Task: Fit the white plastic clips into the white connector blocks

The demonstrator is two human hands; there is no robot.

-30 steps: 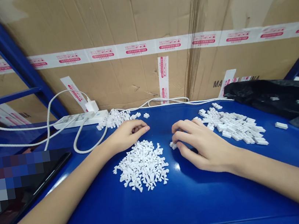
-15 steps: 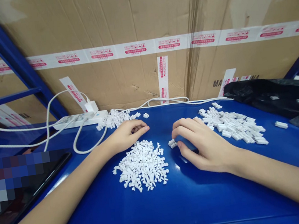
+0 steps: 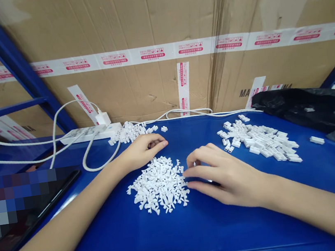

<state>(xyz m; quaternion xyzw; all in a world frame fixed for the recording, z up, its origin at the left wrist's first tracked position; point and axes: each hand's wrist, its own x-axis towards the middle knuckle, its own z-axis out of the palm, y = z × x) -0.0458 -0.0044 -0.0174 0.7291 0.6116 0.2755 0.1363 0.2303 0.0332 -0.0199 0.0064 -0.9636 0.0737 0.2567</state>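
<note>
Dozens of small white branched pieces lie in a mound [image 3: 160, 188] on the blue table [image 3: 183, 239]. At the mound's right edge is the right hand [image 3: 224, 175], its thumb and forefinger a narrow gap apart, their tips touching or nearly touching the outermost pieces; none is clearly gripped. Just behind the mound rests the left hand [image 3: 142, 150], loosely curled; whether it holds anything I cannot tell.

Farther off, to the mound's right, is a heap of white blocks [image 3: 263, 141], with a black plastic bag [image 3: 301, 102] beyond. Behind the mound sits a white cluster [image 3: 129, 131] against a power strip [image 3: 112, 130].

The pieces look tangled, so lifting one could drag out neighbours and scatter them. The left wrist, close to a cable loop [image 3: 119, 147], might snag it if pulled back, upsetting the cluster.
</note>
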